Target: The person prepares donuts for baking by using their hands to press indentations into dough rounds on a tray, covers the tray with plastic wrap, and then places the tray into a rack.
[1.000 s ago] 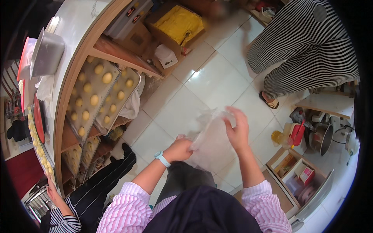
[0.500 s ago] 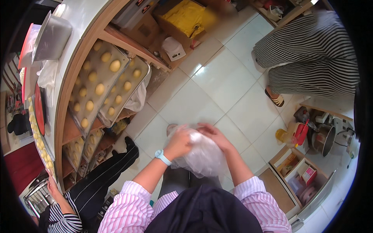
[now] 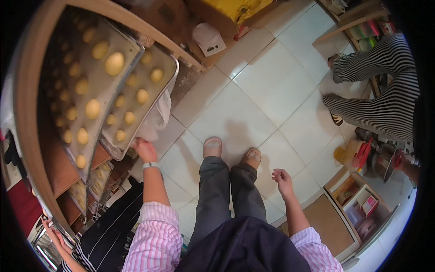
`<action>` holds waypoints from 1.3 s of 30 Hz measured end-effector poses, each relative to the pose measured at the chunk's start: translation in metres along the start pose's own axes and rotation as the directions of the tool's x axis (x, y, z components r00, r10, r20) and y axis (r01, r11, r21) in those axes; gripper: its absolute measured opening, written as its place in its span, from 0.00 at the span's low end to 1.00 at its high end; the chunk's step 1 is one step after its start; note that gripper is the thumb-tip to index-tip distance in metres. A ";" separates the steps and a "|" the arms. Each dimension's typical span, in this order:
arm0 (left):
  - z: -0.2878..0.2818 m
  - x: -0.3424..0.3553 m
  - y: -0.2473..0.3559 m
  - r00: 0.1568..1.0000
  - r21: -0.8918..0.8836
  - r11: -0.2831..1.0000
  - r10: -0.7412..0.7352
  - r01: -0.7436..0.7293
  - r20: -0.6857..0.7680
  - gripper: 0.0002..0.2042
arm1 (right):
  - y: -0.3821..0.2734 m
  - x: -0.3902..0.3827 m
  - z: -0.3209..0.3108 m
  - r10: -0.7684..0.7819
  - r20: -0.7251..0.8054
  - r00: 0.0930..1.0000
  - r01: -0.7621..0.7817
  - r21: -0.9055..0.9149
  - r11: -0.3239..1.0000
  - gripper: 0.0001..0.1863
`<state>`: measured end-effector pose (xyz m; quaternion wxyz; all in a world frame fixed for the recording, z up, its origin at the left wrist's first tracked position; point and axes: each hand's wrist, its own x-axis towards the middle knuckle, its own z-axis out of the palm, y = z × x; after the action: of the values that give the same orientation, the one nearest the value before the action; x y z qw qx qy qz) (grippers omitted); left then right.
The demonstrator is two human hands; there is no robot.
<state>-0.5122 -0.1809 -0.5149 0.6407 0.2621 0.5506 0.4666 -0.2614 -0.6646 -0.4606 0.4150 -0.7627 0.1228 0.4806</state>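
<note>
The baking tray (image 3: 140, 97) of pale dough balls (image 3: 142, 96) sits on the rack shelf at my left, corner jutting out beside a 2nd tray (image 3: 86, 86). My left hand (image 3: 144, 149) grips that near corner, fingers closed on the rim by the white cloth (image 3: 158, 115). My right hand (image 3: 283, 179) hangs loosely open, empty. I judge I'm starting to draw it out; next needs both hands level.

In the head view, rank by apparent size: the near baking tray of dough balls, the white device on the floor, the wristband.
1. Near baking tray, touched by the left hand.
2. White device.
3. Wristband.
Fisheye distortion affects apparent sizes.
</note>
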 end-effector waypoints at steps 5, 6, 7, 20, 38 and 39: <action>0.002 0.058 -0.005 0.968 0.008 0.971 0.240 -0.240 -0.071 0.20 | 0.030 -0.012 0.038 0.048 0.070 0.996 -0.041 -0.107 0.993 0.11; 0.017 0.060 -0.009 0.977 0.025 0.978 0.210 -0.209 -0.037 0.21 | 0.032 -0.014 0.044 0.068 0.073 0.995 -0.059 -0.120 0.991 0.11; 0.023 0.066 -0.006 0.979 0.031 0.979 0.202 -0.201 -0.027 0.21 | 0.031 -0.016 0.049 0.083 0.087 0.993 -0.071 -0.132 0.989 0.11; 0.005 0.077 -0.030 0.995 0.271 0.962 0.057 -0.031 -0.087 0.25 | -0.044 -0.047 0.059 -0.022 0.021 1.000 0.025 -0.162 0.986 0.12; 0.012 -0.077 0.017 0.973 0.947 0.319 -0.227 0.032 0.043 0.36 | -0.140 -0.156 0.017 -0.124 -0.032 0.992 0.081 -0.596 0.799 0.14; 0.003 -0.090 0.033 0.921 0.965 0.249 -0.352 -0.081 0.168 0.33 | -0.156 -0.165 0.010 -0.151 -0.040 0.988 0.101 -0.569 0.816 0.14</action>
<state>-0.5159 -0.2464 -0.4444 0.4737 0.6252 0.6154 -0.0780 -0.2600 -0.5947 -0.2445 0.1960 -0.8771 -0.0584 0.4347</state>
